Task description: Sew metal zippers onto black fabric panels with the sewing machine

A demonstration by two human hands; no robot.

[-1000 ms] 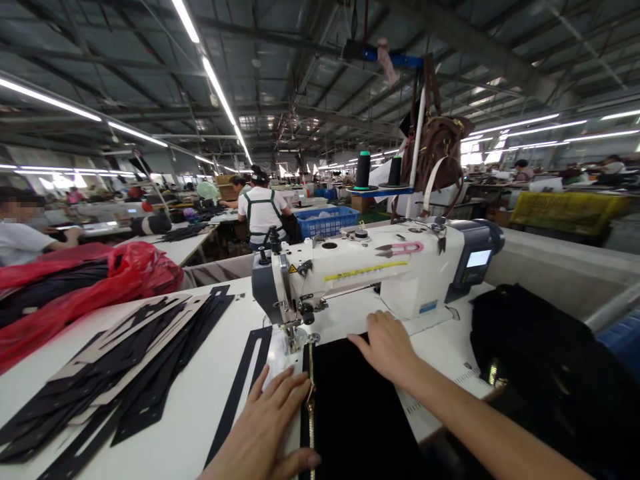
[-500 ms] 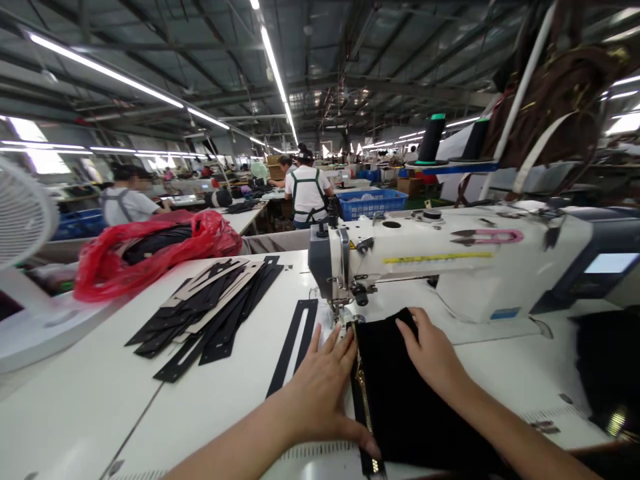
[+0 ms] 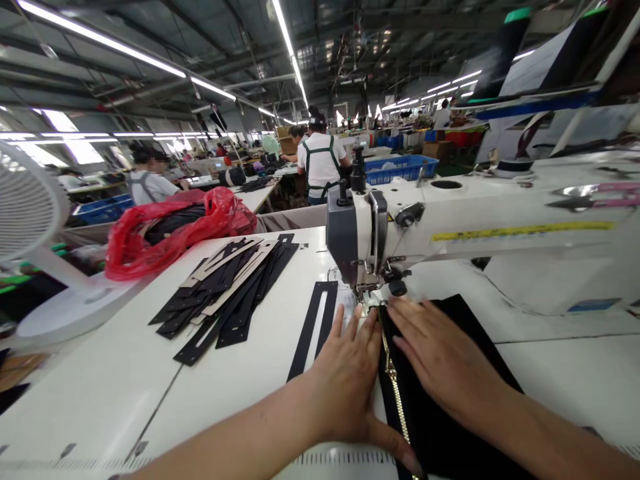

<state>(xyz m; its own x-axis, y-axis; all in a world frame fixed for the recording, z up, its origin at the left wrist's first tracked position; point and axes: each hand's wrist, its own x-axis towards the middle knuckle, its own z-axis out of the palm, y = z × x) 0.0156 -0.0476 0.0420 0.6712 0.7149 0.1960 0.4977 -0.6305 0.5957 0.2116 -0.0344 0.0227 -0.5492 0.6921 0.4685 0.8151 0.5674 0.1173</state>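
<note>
A black fabric piece [image 3: 463, 320] with a gold metal zipper [image 3: 397, 400] along its left edge lies on the white table, its far end at the needle area of a sewing machine [image 3: 353, 233]. My left hand [image 3: 345, 387] is spread with fingertips just short of the presser foot and its thumb over the zipper's near end. Flat on the fabric rests my right hand [image 3: 445, 360], slightly blurred, its fingertips beside the zipper near the foot. The fingers of both hands are stretched out. The needle tip is too small to make out.
Left of my left hand lies a slotted black strip [image 3: 313, 327]. Farther left are a pile of black and beige strips [image 3: 235, 293], a red plastic bag [image 3: 130, 247] and a white fan [image 3: 30, 207]. Thread snips [image 3: 590, 198] rest against the machine arm. Co-workers sit beyond.
My right hand has gone from gripping the fabric's far right edge to lying flat on it by the zipper. The camera view has shifted closer to the machine and rightward.
</note>
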